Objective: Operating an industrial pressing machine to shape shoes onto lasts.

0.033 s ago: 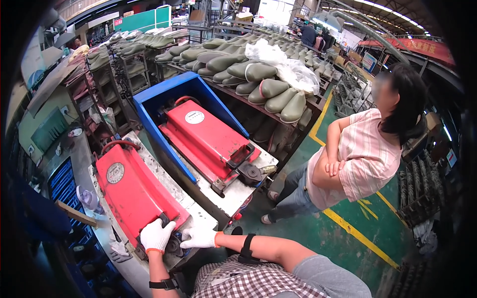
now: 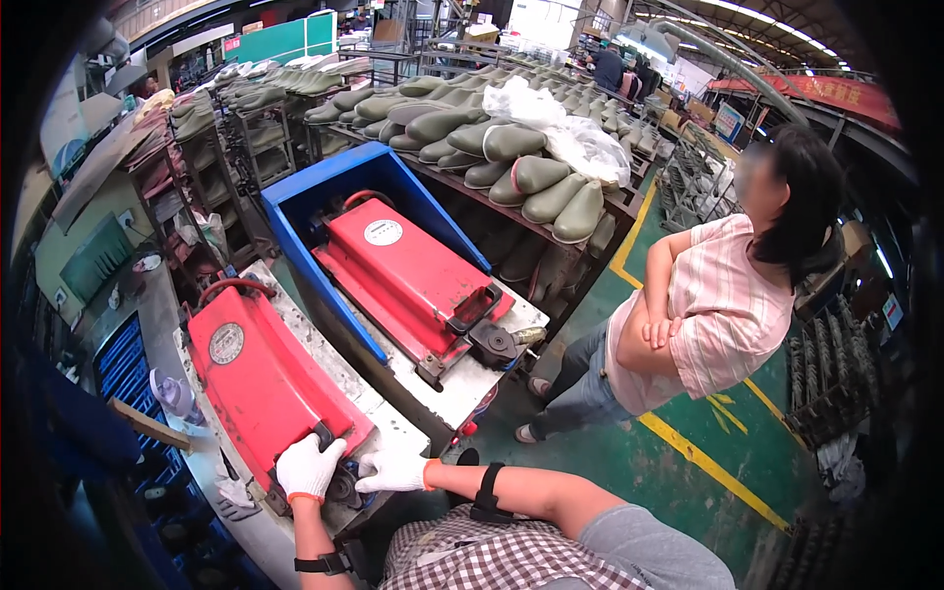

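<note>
In a white knit glove, my left hand (image 2: 311, 466) is closed around the black handle at the front end of a red metal machine cover (image 2: 258, 379). The cover is shut on a worn white base (image 2: 391, 417) and carries a round pale label. My right hand (image 2: 393, 471), gloved the same way, reaches in from the right. Its fingers are stretched toward a dark round knob (image 2: 344, 486) at the machine's front corner, close to it or touching; which of the two is hard to see. Nothing shows in its grasp.
A second red machine cover (image 2: 413, 280) stands to the right inside a blue surround (image 2: 324, 182). Behind it, a rack holds many olive rubber boots (image 2: 575, 211) and white plastic sheeting (image 2: 551, 123). At right stands a person (image 2: 718, 295) with folded arms. A wooden strip (image 2: 149, 425) lies left.
</note>
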Demonstrator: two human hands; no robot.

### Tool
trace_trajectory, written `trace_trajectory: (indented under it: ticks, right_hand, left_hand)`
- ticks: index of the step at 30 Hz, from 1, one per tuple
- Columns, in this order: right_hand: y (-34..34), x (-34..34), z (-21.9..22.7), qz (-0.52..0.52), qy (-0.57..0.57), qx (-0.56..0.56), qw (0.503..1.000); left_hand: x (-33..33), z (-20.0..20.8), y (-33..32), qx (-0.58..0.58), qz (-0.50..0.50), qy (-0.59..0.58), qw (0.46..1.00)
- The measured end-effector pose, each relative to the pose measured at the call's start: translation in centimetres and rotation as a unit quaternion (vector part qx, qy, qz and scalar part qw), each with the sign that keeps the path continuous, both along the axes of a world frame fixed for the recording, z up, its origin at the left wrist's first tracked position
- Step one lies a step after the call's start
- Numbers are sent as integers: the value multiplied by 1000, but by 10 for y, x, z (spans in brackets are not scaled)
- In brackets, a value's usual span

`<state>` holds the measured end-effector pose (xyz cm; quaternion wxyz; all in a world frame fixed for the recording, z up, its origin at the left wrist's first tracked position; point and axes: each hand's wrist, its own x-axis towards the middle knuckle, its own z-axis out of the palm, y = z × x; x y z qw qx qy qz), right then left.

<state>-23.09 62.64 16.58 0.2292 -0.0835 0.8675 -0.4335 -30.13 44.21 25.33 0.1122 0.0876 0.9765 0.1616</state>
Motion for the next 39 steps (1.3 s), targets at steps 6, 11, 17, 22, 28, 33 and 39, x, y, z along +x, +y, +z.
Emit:
trace_trajectory:
  ticks: [6,11,17,22,28,33,39]
  right_hand:
    - [-2,3,0,4,4,2,1000]
    - [-1,3,0,1,-2,-6,1000]
    - [-1,1,3,12,-1,4,1000]
    - [0,1,-2,7,13,-1,1000]
    - [-1,0,-2,1,5,-9,1000]
    - [-1,1,-1,5,8,4,1000]
    - [0,2,2,6,-2,4,1000]
  left_hand:
    - [0,-7,-4,-15,-5,10,1000]
    - [1,-4,-2,-5,-2,2,1000]
    - [-1,-11,-4,-6,-4,16,1000]
    - [-1,-9,-2,-3,2,17,1000]
    - [0,-4,-1,4,8,2,1000]
    - [0,-7,-2,0,6,8,1000]
    - [1,-7,-3,16,4,20,1000]
